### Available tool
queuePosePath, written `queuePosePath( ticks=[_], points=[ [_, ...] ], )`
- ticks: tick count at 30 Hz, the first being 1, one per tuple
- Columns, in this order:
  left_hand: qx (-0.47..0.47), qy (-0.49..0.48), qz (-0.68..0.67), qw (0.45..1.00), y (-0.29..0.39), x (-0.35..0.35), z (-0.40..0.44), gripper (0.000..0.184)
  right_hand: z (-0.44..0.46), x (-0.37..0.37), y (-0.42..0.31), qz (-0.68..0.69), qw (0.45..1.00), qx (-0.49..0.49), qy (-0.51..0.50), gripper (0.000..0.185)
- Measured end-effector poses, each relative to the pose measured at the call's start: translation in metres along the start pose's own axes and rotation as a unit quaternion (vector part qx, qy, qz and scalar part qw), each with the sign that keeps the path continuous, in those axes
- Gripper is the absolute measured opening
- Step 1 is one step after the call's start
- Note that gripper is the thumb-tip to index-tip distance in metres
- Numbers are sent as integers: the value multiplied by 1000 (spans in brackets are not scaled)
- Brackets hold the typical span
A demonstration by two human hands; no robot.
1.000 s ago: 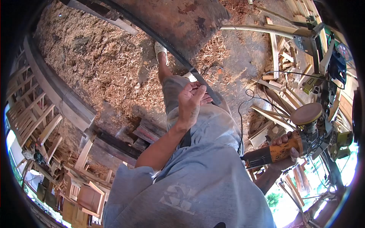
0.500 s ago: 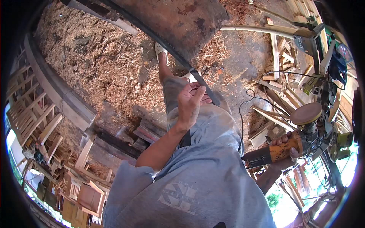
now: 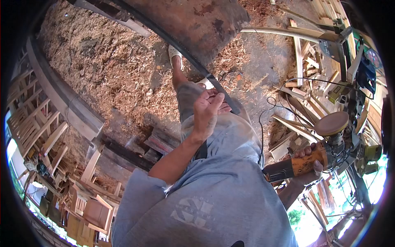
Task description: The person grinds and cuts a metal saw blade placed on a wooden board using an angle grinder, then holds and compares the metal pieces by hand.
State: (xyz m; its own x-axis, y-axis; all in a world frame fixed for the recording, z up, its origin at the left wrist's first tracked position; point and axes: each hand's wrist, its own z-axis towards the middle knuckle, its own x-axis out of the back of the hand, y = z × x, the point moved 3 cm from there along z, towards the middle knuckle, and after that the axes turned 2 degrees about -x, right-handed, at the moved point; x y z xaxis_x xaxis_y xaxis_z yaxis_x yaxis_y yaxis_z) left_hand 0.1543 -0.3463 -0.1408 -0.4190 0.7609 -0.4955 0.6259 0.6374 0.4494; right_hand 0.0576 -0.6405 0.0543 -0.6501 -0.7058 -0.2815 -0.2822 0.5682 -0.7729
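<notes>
My right hand (image 3: 306, 159) is wrapped round the orange body of an angle grinder (image 3: 294, 165), held out at my right side. A round tan disc (image 3: 331, 123) sits on its head, facing up, and a black cable runs from its tail end. In front of my waist, my left hand (image 3: 209, 108) has its fingers curled in and its thumb against them. It lies over the near end of a long dark strip (image 3: 185, 53), which runs away to the upper left. Whether the fingers grip the strip or something small is hidden.
A large brown board (image 3: 201, 24) lies beside the strip. Wood shavings (image 3: 115, 74) cover the floor around my feet. Scrap wood (image 3: 306, 66) and loose cable (image 3: 284, 105) are on the right. A thick timber beam (image 3: 70, 101) and stacked wooden pieces (image 3: 35, 123) stand on the left.
Almost nothing differs. My left hand and the dark strip have shifted very slightly in view; the angle grinder stays in my right hand at the same place.
</notes>
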Motion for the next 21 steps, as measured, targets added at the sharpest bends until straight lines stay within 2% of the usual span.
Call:
queuePosePath(
  ticks=[2, 4, 9, 21],
  points=[
    [-2, 3, -1, 1000, -1, 1, 0, 31, 0, 0, 0, 5, 1000, -2, 4, 67],
    [-2, -1, 5, 1000, -1, 3, 1, 23, 0, -1, 0, 8, 1000, -1, 1, 67],
    [-2, -3, 8, 1000, -1, 5, 1, 25, 0, -6, 1, 4, 1000, -3, -22, 62],
    [-5, 0, 13, 1000, 3, 0, 0, 28, -1, -3, 1, -8, 1000, 7, 16, 66]
  ],
)
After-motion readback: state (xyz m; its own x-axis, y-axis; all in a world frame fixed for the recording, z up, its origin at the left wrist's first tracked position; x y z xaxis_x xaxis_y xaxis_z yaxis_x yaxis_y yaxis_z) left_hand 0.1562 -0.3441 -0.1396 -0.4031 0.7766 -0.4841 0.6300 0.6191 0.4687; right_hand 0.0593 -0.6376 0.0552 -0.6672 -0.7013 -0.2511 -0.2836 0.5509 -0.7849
